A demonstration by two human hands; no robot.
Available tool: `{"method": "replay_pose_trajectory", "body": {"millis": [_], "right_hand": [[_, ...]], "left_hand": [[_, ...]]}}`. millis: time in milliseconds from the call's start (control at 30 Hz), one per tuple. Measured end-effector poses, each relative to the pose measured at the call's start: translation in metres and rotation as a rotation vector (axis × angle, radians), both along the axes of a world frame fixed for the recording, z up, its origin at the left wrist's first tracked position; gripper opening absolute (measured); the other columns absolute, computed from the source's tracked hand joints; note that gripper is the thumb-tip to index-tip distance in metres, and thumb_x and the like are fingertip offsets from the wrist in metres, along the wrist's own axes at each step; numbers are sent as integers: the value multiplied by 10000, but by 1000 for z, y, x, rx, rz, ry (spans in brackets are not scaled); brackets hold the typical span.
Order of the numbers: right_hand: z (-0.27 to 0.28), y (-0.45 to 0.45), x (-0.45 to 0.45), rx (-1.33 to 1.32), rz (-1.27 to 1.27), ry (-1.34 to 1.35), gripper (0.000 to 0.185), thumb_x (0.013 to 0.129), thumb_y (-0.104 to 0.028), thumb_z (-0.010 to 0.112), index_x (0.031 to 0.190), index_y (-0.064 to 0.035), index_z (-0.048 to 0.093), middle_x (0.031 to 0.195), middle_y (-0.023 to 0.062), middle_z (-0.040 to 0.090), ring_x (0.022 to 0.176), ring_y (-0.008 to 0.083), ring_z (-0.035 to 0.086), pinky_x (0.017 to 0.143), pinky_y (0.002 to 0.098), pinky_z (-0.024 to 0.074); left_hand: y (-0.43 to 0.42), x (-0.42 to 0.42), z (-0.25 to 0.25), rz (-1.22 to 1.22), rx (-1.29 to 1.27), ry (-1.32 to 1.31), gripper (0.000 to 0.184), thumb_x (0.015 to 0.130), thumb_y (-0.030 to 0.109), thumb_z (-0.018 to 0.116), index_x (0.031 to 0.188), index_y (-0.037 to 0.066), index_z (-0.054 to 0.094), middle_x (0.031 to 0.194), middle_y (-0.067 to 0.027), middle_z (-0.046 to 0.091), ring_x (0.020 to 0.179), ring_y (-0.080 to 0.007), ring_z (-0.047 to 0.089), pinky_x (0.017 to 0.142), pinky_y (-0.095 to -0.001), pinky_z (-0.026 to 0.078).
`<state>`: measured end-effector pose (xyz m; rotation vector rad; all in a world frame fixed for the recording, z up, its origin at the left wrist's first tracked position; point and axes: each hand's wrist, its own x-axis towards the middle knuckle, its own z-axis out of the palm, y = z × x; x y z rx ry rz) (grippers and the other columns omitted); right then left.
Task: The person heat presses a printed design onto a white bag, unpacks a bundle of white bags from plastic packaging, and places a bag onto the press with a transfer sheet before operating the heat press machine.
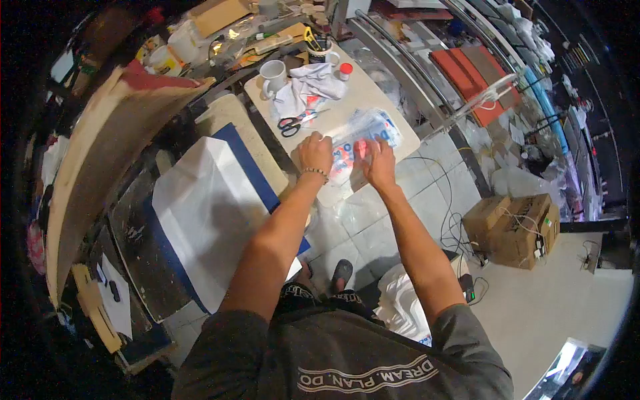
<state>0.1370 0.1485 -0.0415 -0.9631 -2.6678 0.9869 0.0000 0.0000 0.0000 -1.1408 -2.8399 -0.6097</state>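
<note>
So there's some thin, shiny plastic film (385,131) with pink and blue print lying on the near part of a smooth cream tabletop (373,93) with rounded corners, right between the two hands. Can't count the layers, they overlap. Right hand (381,165) has its fingers drawn in around one small bright pink lump (361,148), by the film's right side. Left hand (315,152) is half curled at the film's left side; can't tell if it's gripping anything. One pair of dark-handled scissors (290,126) sits just beyond the left hand, so that's the closest clutter. Farther out: one rumpled pale cloth (319,83), one white ceramic mug (272,78) to its left, one red-capped little jar (345,71) to its right, plus one tool cup (318,56) with a yellow-handled cutter (311,39). Off left there's a flat white sheet (197,187) over blue material (248,163), and over right, brown cardboard boxes (510,227) near loose black cables (448,200) on the tiles.
</note>
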Motion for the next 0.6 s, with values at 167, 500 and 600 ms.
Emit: {"method": "replay_pose_trajectory", "body": {"millis": [167, 500, 600], "right_hand": [[113, -14, -31, 751, 297, 116, 383, 736, -279, 816, 1096, -177, 733, 1349, 70, 593, 1374, 388, 404, 1111, 680, 233], [194, -176, -95, -362, 768, 132, 321, 753, -175, 842, 995, -3, 720, 874, 197, 717, 768, 261, 710, 696, 407, 532], [150, -241, -118, -240, 742, 126, 307, 753, -159, 831, 990, -3, 715, 847, 204, 713, 740, 329, 707, 714, 435, 543]], "left_hand": [[-33, 13, 52, -110, 410, -172, 105, 868, 142, 647, 955, 89, 671, 960, -162, 678, 866, -412, 665, 753, -498, 545], [-358, -11, 103, 423, 608, -179, 305, 804, 92, 786, 1075, 22, 666, 788, -66, 660, 666, -112, 611, 605, -270, 502], [-400, -18, 65, 592, 656, -206, 341, 780, 111, 795, 1084, 29, 666, 759, -83, 637, 632, -143, 597, 599, -298, 498]]}}
